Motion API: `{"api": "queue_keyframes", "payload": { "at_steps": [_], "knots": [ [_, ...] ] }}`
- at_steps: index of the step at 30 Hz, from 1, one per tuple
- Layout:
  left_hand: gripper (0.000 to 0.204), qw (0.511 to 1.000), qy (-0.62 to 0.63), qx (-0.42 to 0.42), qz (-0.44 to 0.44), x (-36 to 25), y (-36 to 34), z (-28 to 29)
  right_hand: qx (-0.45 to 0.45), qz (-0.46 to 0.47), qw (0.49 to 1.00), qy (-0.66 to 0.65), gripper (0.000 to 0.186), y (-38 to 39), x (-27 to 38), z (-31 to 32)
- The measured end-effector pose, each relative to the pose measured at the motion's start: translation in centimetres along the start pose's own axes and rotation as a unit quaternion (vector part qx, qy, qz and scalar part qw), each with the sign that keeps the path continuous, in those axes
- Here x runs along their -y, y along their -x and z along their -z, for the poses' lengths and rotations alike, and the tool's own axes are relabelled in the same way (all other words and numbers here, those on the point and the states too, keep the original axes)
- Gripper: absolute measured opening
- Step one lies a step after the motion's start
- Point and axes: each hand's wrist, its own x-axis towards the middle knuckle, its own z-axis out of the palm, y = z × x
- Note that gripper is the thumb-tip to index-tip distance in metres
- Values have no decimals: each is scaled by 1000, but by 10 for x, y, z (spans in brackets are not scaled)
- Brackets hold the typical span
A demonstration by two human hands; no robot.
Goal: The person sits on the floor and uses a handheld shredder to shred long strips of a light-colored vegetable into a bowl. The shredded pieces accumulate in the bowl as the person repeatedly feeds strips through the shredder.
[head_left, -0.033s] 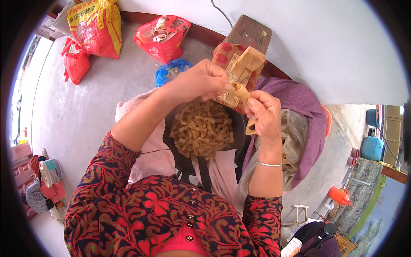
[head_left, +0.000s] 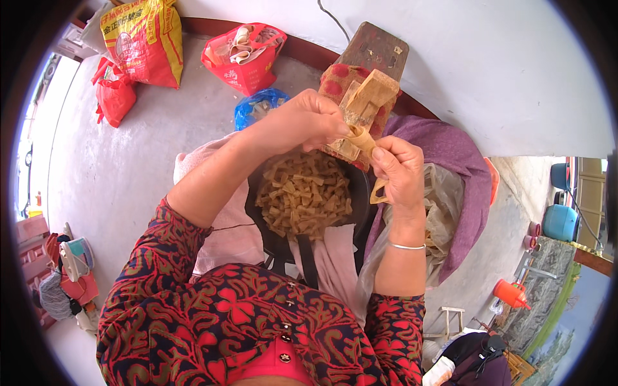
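Note:
Over a wooden block (head_left: 370,90), my left hand (head_left: 318,122) pinches one end of a folded tan strip (head_left: 362,139). My right hand (head_left: 398,168) grips the same strip lower down and to the right, with a loop of it hanging below the fingers. The block rests on a red-spotted cloth (head_left: 336,78) on a dark wooden board (head_left: 383,48). Below my hands, a dark round pan (head_left: 255,180) holds many short tan pieces (head_left: 299,196). A clear plastic bag (head_left: 441,193) with more tan material lies beside my right forearm.
A blue bag (head_left: 261,103), a red bag (head_left: 241,58) and sacks (head_left: 141,42) sit on the floor (head_left: 96,180) toward the back left, near the white wall (head_left: 502,64). A purple cloth (head_left: 460,154) is at right; further right are an orange container (head_left: 510,294) and a teal tub (head_left: 557,224).
My right hand has shifted very slightly to the right with the strip. My left hand looks unchanged.

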Motion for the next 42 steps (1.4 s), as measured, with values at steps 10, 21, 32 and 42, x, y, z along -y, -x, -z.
{"api": "queue_keyframes", "payload": {
  "at_steps": [10, 21, 32, 42],
  "knots": [
    [38, 978, -193, 78, -18, -10, 7, 25, -25, 154, 958, 240, 7, 11, 15, 11],
    [19, 848, -519, 49, -96, 6, -4, 12, -56, 131, 926, 350, 8, -2, 7, -1],
    [20, 779, -598, -139, -126, 41, -40, 21, -173, 90, 842, 503, 15, -49, -39, 15],
    [41, 961, -236, -142, -21, 37, 4, -37, -38, -150, 973, -173, 21, -14, -29, -38]
  ]
}}
